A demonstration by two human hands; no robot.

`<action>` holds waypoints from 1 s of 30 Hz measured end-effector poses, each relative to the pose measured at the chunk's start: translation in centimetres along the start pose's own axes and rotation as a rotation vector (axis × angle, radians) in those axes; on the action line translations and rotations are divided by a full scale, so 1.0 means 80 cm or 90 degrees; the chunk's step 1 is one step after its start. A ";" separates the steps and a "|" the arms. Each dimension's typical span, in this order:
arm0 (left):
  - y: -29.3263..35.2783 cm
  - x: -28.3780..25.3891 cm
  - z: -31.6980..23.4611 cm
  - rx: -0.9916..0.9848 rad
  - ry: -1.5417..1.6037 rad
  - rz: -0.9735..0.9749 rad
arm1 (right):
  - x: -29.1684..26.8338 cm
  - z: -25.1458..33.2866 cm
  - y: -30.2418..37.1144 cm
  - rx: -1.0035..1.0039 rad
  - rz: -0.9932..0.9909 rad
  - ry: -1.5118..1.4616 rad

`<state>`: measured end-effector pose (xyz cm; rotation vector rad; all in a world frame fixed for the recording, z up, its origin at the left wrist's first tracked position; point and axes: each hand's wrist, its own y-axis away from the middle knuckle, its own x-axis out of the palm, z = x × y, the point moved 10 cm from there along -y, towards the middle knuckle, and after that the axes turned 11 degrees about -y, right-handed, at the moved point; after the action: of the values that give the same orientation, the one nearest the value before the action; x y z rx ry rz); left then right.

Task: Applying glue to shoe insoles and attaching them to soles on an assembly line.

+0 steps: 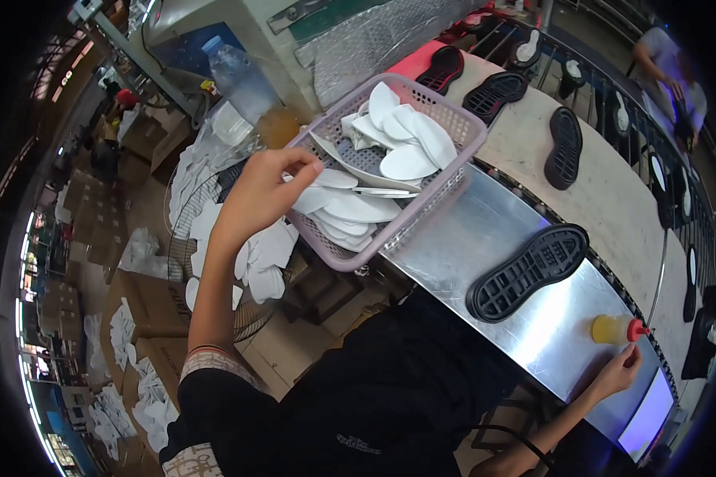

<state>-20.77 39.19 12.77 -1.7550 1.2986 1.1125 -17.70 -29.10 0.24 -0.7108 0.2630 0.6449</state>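
Note:
My left hand (266,187) is over the near-left rim of a pale lilac plastic basket (473,131). Its fingers are curled together; whatever is between them cannot be made out. White pads (410,161), curved and flat, fill the basket in loose piles. One long white pad (358,169) leans just beside the fingertips. At the lower right, my right hand (615,374) is closed in a pinch, its contents too small to tell. Close to its fingertips, a small yellow squeeze bottle (610,329) with a red cap lies on the metal table (445,238). A black shoe sole (527,273) rests there, treaded side up.
Beyond the table runs a pale conveyor belt (612,179) carrying black soles (565,149). A rack with more soles stands behind it, where another person (668,75) works. On the left are a clear bottle (235,75), a wire fan cage (184,230) and cardboard boxes (147,302) with white pieces.

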 end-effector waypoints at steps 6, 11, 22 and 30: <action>-0.003 0.059 0.015 0.112 -0.294 0.115 | 0.008 -0.005 0.007 0.018 0.028 0.095; -0.030 0.065 0.016 0.127 -0.238 0.129 | 0.018 -0.017 0.000 0.002 0.069 0.045; -0.002 -0.030 -0.082 0.193 -0.190 -0.289 | -0.010 -0.059 0.017 0.097 -0.010 -0.202; -0.063 0.216 -0.313 0.371 0.335 0.182 | 0.020 -0.038 0.000 0.147 0.011 -0.183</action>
<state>-7.61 11.85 7.29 -1.4756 1.9951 0.3276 -16.53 -30.42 -2.69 -0.3888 0.0761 0.7107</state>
